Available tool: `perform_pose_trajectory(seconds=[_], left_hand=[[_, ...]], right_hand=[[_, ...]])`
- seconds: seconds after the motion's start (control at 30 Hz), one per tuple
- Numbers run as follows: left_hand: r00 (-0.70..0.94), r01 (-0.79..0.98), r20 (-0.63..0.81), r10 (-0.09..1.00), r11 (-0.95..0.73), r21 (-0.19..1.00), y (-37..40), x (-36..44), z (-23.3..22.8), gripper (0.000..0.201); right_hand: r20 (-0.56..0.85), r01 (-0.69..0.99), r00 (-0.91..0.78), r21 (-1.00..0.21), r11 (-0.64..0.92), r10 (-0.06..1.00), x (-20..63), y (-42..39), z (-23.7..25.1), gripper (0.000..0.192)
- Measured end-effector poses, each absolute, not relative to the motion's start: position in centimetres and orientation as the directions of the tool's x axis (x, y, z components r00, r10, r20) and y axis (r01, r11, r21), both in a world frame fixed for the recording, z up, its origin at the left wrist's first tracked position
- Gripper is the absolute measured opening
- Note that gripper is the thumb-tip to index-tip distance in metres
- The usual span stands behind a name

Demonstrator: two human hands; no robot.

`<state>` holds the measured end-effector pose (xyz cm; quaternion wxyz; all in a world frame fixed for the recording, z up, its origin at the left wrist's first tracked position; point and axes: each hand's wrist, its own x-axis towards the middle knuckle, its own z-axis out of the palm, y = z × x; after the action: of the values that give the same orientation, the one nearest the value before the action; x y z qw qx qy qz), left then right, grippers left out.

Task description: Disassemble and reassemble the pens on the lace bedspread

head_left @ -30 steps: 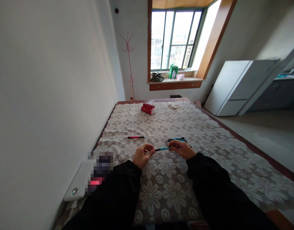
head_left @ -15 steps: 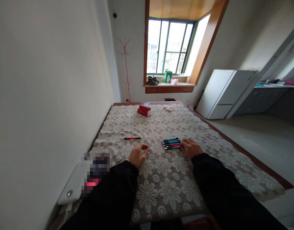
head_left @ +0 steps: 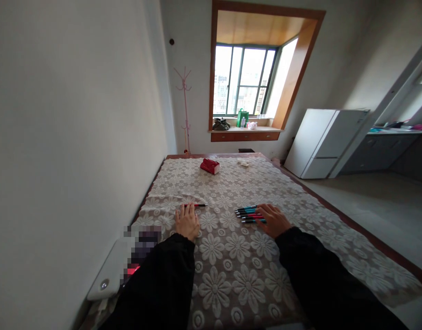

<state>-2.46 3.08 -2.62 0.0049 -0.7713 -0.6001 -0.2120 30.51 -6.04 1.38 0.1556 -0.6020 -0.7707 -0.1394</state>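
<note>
A lone red and black pen [head_left: 201, 205] lies crosswise on the patterned tablecloth [head_left: 214, 286]. My left hand [head_left: 187, 224] is over its left end, fingers stretched forward; they cover that end, and whether they touch it I cannot tell. To the right, several pens [head_left: 244, 214] with teal or red and black barrels lie side by side in a row, tips to the left. My right hand [head_left: 274, 221] rests at their right ends with its fingers extended over them, hiding those ends. Neither hand grips anything.
A red packet [head_left: 210, 166] and a small pale item [head_left: 243, 163] lie toward the table's far end. A white device [head_left: 108, 275] stands at the left by the wall, beside a pixelated patch. Beyond the table are a pink coat stand [head_left: 186, 105] and a white fridge [head_left: 326, 144].
My left hand has moved left and forward to the lone pen, its curled fingers now stretched out. My right hand stays at the row, its fingers now further over the pens. The view has tilted up slightly.
</note>
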Motion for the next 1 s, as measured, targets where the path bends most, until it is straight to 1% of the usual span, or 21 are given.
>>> perform_pose_trajectory(seconds=[0.03,0.1,0.2,0.3,0.33,0.4,0.47,0.5,0.57,0.63,0.67,0.7,0.73,0.8,0.83,0.9,0.93,1.0], left_hand=[[0.184,0.929,0.348,0.919,-0.278,0.244,3.0,-2.4,-2.4,0.051],[0.182,0.929,0.38,0.907,-0.285,0.235,2.9,-2.5,-2.0,0.045],[0.179,0.928,0.392,0.902,-0.287,0.238,2.7,-2.7,-1.2,0.031],[0.198,0.908,0.372,0.907,-0.313,0.279,2.6,-2.8,-0.6,0.018],[0.217,0.892,0.37,0.904,-0.337,0.301,2.5,-2.7,-0.5,0.016],[0.273,0.84,0.386,0.881,-0.414,0.351,2.3,-2.4,-0.3,0.013],[0.331,0.754,0.431,0.839,-0.51,0.414,1.8,-1.8,-0.2,0.014],[0.341,0.706,0.457,0.821,-0.545,0.452,1.5,-1.5,-0.1,0.016],[0.36,0.603,0.491,0.794,-0.599,0.527,0.5,-1.0,0.0,0.018],[0.418,0.481,0.494,0.762,-0.647,0.592,-0.4,-0.6,0.2,0.03],[0.456,0.415,0.494,0.74,-0.668,0.618,-0.7,-0.5,0.4,0.035],[0.474,0.361,0.509,0.718,-0.686,0.632,-1.0,-0.5,0.5,0.035],[0.469,0.329,0.529,0.708,-0.695,0.639,-1.2,-0.5,0.6,0.03],[0.411,0.347,0.571,0.711,-0.701,0.623,-1.2,-0.4,0.8,0.023],[0.391,0.373,0.583,0.713,-0.701,0.608,-1.1,-0.4,0.7,0.022],[0.399,0.42,0.573,0.716,-0.698,0.58,-0.9,-0.3,0.6,0.023],[0.422,0.433,0.55,0.721,-0.693,0.576,-0.8,-0.2,0.5,0.022],[0.47,0.446,0.492,0.733,-0.678,0.585,-0.7,-0.2,0.2,0.015]], right_hand=[[0.431,0.965,-0.238,0.0,0.263,0.87,29.3,-5.7,1.6,0.015],[0.43,0.938,-0.289,-0.051,0.343,0.855,26.6,-5.0,1.9,0.014],[0.388,0.873,-0.395,-0.125,0.472,0.833,22.4,-3.7,1.9,0.014],[0.328,0.821,-0.469,-0.179,0.542,0.82,18.8,-2.9,1.2,0.017],[0.318,0.816,-0.467,-0.205,0.541,0.825,17.9,-2.7,0.8,0.022],[0.292,0.808,-0.439,-0.285,0.515,0.85,16.6,-2.6,-0.1,0.042],[0.293,0.794,-0.389,-0.374,0.479,0.873,16.1,-2.5,-1.0,0.059],[0.304,0.781,-0.364,-0.416,0.467,0.88,16.0,-2.4,-1.4,0.064],[0.346,0.741,-0.312,-0.494,0.455,0.885,16.2,-2.3,-1.8,0.062],[0.379,0.681,-0.255,-0.582,0.444,0.889,16.7,-2.3,-1.9,0.047],[0.384,0.635,-0.22,-0.641,0.431,0.897,16.9,-2.3,-1.8,0.037],[0.373,0.567,-0.184,-0.716,0.408,0.91,17.1,-2.3,-1.7,0.03],[0.341,0.467,-0.147,-0.804,0.369,0.929,17.2,-2.4,-1.6,0.031],[0.237,0.179,-0.094,-0.951,0.25,0.967,17.1,-2.3,-1.5,0.042],[0.179,0.023,-0.081,-0.983,0.182,0.98,17.0,-2.3,-1.6,0.042],[0.086,-0.219,-0.085,-0.974,0.066,0.993,16.7,-2.1,-1.9,0.037],[0.058,-0.291,-0.088,-0.956,0.03,0.994,16.6,-2.0,-2.1,0.036],[0.022,-0.349,-0.085,-0.937,-0.009,0.996,16.5,-1.7,-2.4,0.039]])
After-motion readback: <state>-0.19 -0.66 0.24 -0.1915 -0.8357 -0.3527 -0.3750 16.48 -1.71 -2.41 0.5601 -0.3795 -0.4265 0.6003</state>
